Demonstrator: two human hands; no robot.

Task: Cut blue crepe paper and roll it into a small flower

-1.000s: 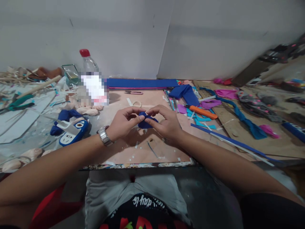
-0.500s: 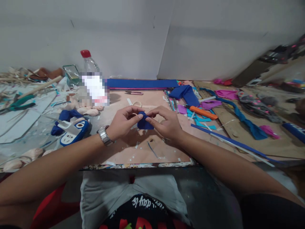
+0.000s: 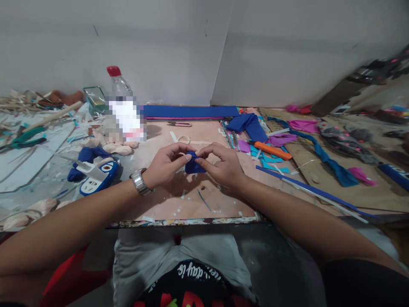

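Between my two hands is a small piece of dark blue fabric (image 3: 194, 165), gathered at its top and hanging down over the table. My left hand (image 3: 168, 163), with a metal watch on the wrist, pinches it between thumb and fingertips. From the other side my right hand (image 3: 223, 165) pinches the same piece, its thumb close to the left thumb. Just behind the hands lies a ring-shaped roll of pale tape (image 3: 183, 140). Farther back is a pair of small pink-handled snips (image 3: 179, 124).
A red-capped bottle (image 3: 114, 81) stands at the back left, near a blue-and-white power strip (image 3: 99, 177). Long folded blue fabric (image 3: 191, 111) lies along the wall. On the right are an orange-handled cutter (image 3: 273, 150), cloth scraps and a blue strip (image 3: 306, 187).
The blue fabric has shifted very slightly in my fingers, its lower edge a little higher. Both hands keep their pinch in nearly the same place.
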